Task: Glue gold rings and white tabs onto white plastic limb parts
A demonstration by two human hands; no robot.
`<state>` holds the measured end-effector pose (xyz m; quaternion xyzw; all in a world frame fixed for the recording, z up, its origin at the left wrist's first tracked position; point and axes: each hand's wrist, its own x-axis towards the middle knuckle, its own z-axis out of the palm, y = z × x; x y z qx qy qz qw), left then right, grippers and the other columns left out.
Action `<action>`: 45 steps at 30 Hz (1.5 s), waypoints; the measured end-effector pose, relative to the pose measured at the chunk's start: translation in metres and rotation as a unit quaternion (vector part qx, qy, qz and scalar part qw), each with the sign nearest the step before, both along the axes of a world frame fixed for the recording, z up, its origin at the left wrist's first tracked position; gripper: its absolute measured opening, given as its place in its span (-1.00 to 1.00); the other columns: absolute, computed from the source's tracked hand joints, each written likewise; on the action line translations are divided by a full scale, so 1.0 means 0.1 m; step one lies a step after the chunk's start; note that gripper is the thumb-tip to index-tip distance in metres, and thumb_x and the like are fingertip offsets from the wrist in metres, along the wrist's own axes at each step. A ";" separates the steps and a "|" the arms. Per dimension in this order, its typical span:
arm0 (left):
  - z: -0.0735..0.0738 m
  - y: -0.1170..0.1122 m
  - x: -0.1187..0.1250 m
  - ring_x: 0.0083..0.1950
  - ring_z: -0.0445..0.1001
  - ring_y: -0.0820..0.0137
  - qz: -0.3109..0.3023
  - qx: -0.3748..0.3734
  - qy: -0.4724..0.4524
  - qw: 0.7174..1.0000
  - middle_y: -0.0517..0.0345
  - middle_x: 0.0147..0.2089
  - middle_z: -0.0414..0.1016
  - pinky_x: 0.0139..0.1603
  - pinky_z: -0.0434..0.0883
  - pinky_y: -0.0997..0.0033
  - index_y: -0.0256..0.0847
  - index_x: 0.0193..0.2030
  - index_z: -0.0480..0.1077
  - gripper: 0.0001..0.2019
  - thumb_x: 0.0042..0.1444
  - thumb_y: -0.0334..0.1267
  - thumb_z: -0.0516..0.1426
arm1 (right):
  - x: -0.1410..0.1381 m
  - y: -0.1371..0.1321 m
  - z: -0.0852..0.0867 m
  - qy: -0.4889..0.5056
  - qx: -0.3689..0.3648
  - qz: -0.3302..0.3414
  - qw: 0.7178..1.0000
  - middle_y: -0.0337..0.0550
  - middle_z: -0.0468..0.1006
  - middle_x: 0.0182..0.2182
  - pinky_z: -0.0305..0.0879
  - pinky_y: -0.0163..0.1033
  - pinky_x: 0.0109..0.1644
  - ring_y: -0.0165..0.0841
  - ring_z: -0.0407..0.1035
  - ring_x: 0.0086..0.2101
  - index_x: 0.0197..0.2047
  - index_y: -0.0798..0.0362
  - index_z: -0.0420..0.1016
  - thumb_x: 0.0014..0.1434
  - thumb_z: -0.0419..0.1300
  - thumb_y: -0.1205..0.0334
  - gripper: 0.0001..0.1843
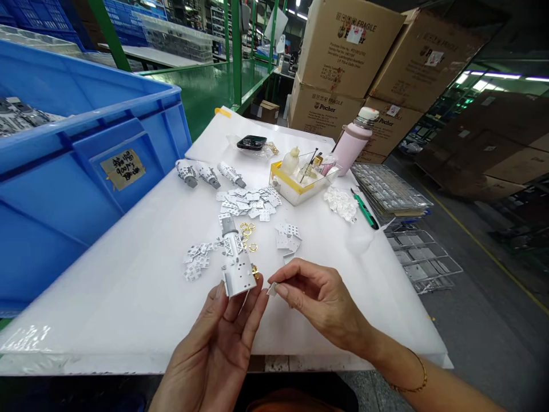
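Note:
My left hand [227, 335] is closed around the lower end of a grey model part [237, 266], a tube-like body with small holes and lattice details. It tilts up and away from me. My right hand [323, 297] pinches a small pale plate [271, 289] between thumb and forefinger, just right of the left fingertips. Gold rings [247, 229] lie beside the model part. A small pile of grey plates [199, 260] is to its left, another few bent plates [288, 239] to its right. Beyond is a larger heap of flat plates [253, 201].
Three similar model parts [209, 174] lie at the back left, near a blue crate [146, 126]. A yellow-edged tray [295, 191] holds bottles and tools. Behind it stands a pink flask [352, 143]. A green-handled tool [364, 209] and crumpled tissue [340, 203] lie right.

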<state>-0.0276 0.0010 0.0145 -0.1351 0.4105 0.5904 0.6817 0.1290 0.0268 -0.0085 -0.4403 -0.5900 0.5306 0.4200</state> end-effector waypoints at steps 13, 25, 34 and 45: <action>-0.04 -0.03 -0.03 -0.01 0.58 0.16 -0.007 0.005 0.017 1.000 -0.08 -0.04 0.58 -0.07 0.58 0.14 -0.25 -0.22 0.50 -0.75 0.28 -0.47 -0.01 | 0.29 0.01 -0.22 -0.330 0.412 0.085 0.845 0.05 0.57 -0.18 0.42 -0.07 -0.06 -0.21 0.35 -0.14 -0.12 0.18 0.49 0.21 -0.01 0.59 -0.69; -0.02 -0.04 0.04 -0.02 0.59 0.20 -0.033 0.052 0.038 0.997 -0.04 -0.16 0.65 -0.01 0.55 0.25 -0.24 -0.18 0.46 -0.77 0.21 -0.57 0.03 | 0.26 -0.03 -0.19 -0.495 0.419 0.100 0.755 -0.05 0.40 -0.43 0.25 -0.14 -0.32 -0.24 0.21 -0.37 -0.30 0.18 0.46 0.20 0.03 0.58 -0.78; -0.07 -0.07 0.13 -0.08 0.62 0.24 -0.030 0.078 0.088 0.993 -0.06 -0.17 0.66 -0.08 0.58 0.36 -0.25 -0.24 0.47 -0.84 0.16 -0.54 0.11 | 0.19 0.10 -0.04 -0.537 0.480 0.126 0.682 -0.10 0.37 -0.53 0.17 -0.17 -0.45 -0.26 0.25 -0.46 -0.51 0.12 0.38 0.18 0.05 0.58 -0.71; -0.14 -0.08 0.16 -0.01 0.52 0.32 -0.070 0.113 0.087 0.987 0.18 -0.20 0.56 0.16 0.46 0.24 -0.15 -0.39 0.47 -0.93 0.10 -0.33 0.25 | -0.06 -0.06 0.18 -0.128 0.349 -0.130 0.919 -0.13 0.53 -0.42 0.36 -0.32 -0.37 -0.43 0.38 -0.44 -0.22 0.17 0.52 0.17 0.18 0.51 -0.86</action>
